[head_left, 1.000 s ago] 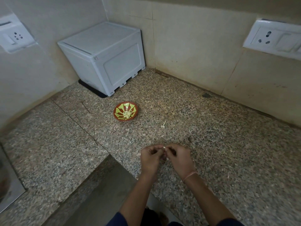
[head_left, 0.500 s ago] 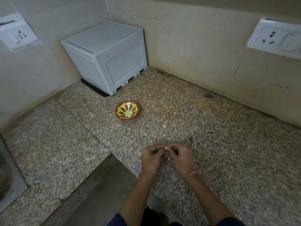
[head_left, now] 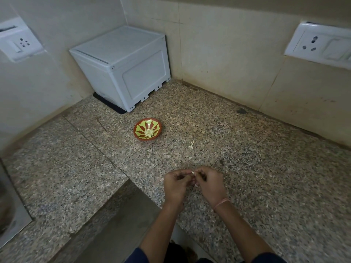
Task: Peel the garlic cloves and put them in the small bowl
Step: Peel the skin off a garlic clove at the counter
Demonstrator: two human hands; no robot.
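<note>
Speckled granite counter [head_left: 256, 141], tiled walls [head_left: 228, 54] meeting behind. Nearer than the small bowl [head_left: 139, 128], left hand [head_left: 175, 184] and right hand [head_left: 209, 184] pinch 1 garlic clove [head_left: 192, 172]; white box [head_left: 123, 67] beyond the bowl.

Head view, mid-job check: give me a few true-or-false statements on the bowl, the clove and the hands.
1. The small bowl holds pale garlic pieces. True.
2. The left hand and the right hand both pinch a garlic clove. True.
3. The bowl stands on the white box. False: it stands on the counter, in front of the box.
4. The hands are over the bowl. False: they are nearer the person, apart from it.
</note>
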